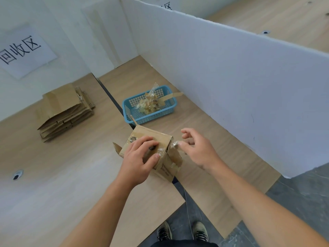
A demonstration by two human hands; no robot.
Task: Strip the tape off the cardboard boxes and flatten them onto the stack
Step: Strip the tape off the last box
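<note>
A small cardboard box [153, 135] sits at the centre of the frame on a wooden table [71, 166], lying across the dark seam where two tabletop panels meet, with its end flaps hanging open toward the lower right and another flap sticking out at its left. The left hand [140, 158] grips the box from above, fingers curled over the top panel and the thumb pressed against the near side. Just right of the box, the right hand [197, 148] pinches a crumpled strip of clear tape [174, 145] between thumb and a finger, the other fingers spread loosely; the strip runs from that pinch to the box's right top corner, where it is stuck. Above the box, touching its far corner or just beyond it, stands a blue plastic basket [153, 117] holding a wad of stripped tape [151, 103], one brown strip draped over its right rim. In the left middle of the frame a stack of flattened boxes [65, 111] rests on the table, well apart from the box being held. A white partition [231, 77] borders the table along the right, and a paper sign [23, 50] printed 回收区 hangs at the upper left. A pair of shoes [181, 232] shows on the grey floor at the bottom edge.
</note>
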